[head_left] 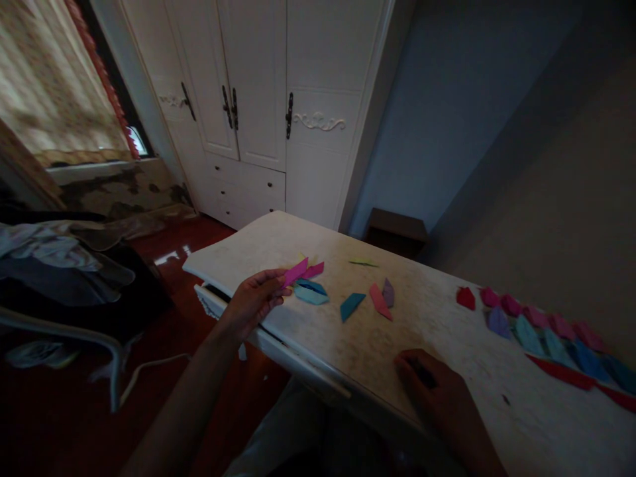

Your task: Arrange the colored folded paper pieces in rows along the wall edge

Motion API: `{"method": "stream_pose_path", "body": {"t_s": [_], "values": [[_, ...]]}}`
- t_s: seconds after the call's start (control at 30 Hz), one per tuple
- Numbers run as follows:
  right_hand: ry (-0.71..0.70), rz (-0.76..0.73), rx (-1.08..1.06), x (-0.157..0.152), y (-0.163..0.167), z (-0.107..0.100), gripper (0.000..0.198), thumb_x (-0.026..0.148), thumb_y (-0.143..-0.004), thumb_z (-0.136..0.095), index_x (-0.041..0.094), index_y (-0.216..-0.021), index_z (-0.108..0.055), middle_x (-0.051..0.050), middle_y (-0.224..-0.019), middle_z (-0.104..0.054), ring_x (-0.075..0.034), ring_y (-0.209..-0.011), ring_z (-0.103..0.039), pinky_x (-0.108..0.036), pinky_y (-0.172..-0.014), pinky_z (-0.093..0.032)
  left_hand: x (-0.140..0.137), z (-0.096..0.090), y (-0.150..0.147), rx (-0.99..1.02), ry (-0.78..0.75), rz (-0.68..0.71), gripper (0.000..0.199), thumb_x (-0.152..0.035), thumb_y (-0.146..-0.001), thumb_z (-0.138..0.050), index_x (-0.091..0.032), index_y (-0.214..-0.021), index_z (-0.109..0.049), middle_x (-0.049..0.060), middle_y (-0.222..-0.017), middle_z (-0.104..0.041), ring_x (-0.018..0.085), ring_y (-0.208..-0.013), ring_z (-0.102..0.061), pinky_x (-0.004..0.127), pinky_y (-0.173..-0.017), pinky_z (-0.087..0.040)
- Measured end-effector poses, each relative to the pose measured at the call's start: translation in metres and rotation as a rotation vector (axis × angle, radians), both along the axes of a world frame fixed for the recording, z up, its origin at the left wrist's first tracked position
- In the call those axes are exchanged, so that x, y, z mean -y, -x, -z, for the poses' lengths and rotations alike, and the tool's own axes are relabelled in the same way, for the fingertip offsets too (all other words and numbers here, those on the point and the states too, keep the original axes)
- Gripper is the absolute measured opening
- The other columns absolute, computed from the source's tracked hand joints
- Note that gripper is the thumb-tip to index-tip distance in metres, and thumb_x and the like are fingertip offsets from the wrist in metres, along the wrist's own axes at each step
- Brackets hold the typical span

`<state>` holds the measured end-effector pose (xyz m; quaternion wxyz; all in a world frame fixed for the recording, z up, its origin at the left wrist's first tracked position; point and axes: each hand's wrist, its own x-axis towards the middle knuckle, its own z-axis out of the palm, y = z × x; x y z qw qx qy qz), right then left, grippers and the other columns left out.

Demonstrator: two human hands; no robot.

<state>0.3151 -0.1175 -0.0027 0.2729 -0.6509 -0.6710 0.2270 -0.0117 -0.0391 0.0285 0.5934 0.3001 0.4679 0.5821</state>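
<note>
My left hand [256, 298] pinches a magenta folded paper piece [295, 272] between thumb and fingers, above the far left part of the table. Just beyond it lies another magenta piece [314, 269], partly covered. Blue and light-blue folded pieces [311, 292] lie right beside my left fingertips. Further right are a teal piece [352, 306], a pink piece [380, 303], a lilac piece [388, 292] and a yellow-green piece [364, 262]. My right hand [437, 397] rests at the near table edge, its fingers loosely curled with nothing visible in them.
The pale table [417, 318] has a partly pulled-out drawer [293, 361] on my side. Rows of folded paper pieces [529, 336] lie at the right, near a red piece [466, 298]. A chair [116, 371] with clothes stands left; a white wardrobe [258, 86] stands behind.
</note>
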Motion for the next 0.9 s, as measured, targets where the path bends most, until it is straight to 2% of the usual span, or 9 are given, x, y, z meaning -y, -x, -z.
{"method": "stream_pose_path", "body": {"t_s": [0.13,0.23,0.4,0.57,0.73,0.9], "values": [[-0.018,-0.006,0.003,0.001,-0.001,0.001,0.043,0.058,-0.086,-0.046,0.022,-0.086,-0.070,-0.007,-0.087,-0.072,-0.024,-0.079,-0.065,-0.034,-0.072,-0.049,0.006,-0.003,-0.018,-0.093,-0.062,0.069,0.029,-0.019,-0.069,-0.079,-0.013,-0.095,-0.068,0.007,-0.085,-0.074,0.017,-0.072,-0.072,0.020,-0.058,-0.055],[-0.042,-0.022,-0.004,0.001,0.000,0.000,0.041,0.056,-0.087,-0.047,0.022,-0.085,-0.069,-0.007,-0.085,-0.072,-0.023,-0.078,-0.064,-0.034,-0.072,-0.048,0.010,-0.008,-0.037,-0.169,-0.112,0.171,0.035,-0.028,-0.064,-0.082,-0.013,-0.093,-0.068,0.008,-0.090,-0.075,0.020,-0.073,-0.072,0.026,-0.061,-0.056],[-0.059,-0.033,-0.036,0.002,0.000,-0.002,0.035,0.049,-0.087,-0.048,0.022,-0.084,-0.069,-0.006,-0.083,-0.071,-0.022,-0.077,-0.063,-0.033,-0.072,-0.047,0.014,-0.014,-0.079,-0.290,-0.181,0.371,0.031,-0.035,-0.068,-0.079,-0.013,-0.087,-0.070,0.007,-0.078,-0.073,0.019,-0.067,-0.070,0.025,-0.055,-0.053],[-0.032,-0.066,-0.137,0.004,-0.009,-0.005,0.028,0.042,-0.088,-0.050,0.020,-0.085,-0.069,-0.005,-0.086,-0.071,-0.021,-0.079,-0.064,-0.032,-0.073,-0.047,0.013,-0.007,-0.126,-0.321,-0.217,0.578,0.025,-0.034,-0.071,-0.075,-0.013,-0.083,-0.069,0.004,-0.067,-0.070,0.016,-0.058,-0.068,0.020,-0.048,-0.049],[-0.013,-0.054,-0.214,0.013,-0.033,-0.012,0.027,0.039,-0.089,-0.050,0.020,-0.083,-0.068,-0.004,-0.084,-0.070,-0.019,-0.078,-0.064,-0.028,-0.071,-0.048,0.003,-0.004,-0.181,-0.389,-0.230,0.712,0.017,-0.028,-0.077,-0.068,-0.012,-0.083,-0.068,0.004,-0.069,-0.070,0.014,-0.056,-0.068,0.018,-0.046,-0.047],[-0.051,0.054,-0.261,0.028,-0.075,-0.010,0.030,0.043,-0.089,-0.051,0.020,-0.082,-0.069,-0.004,-0.082,-0.070,-0.019,-0.077,-0.064,-0.027,-0.070,-0.049,-0.011,-0.003,-0.247,-0.466,-0.315,0.810,0.015,-0.019,-0.084,-0.055,-0.011,-0.089,-0.067,0.006,-0.078,-0.070,0.014,-0.056,-0.069,0.018,-0.045,-0.047]]}}
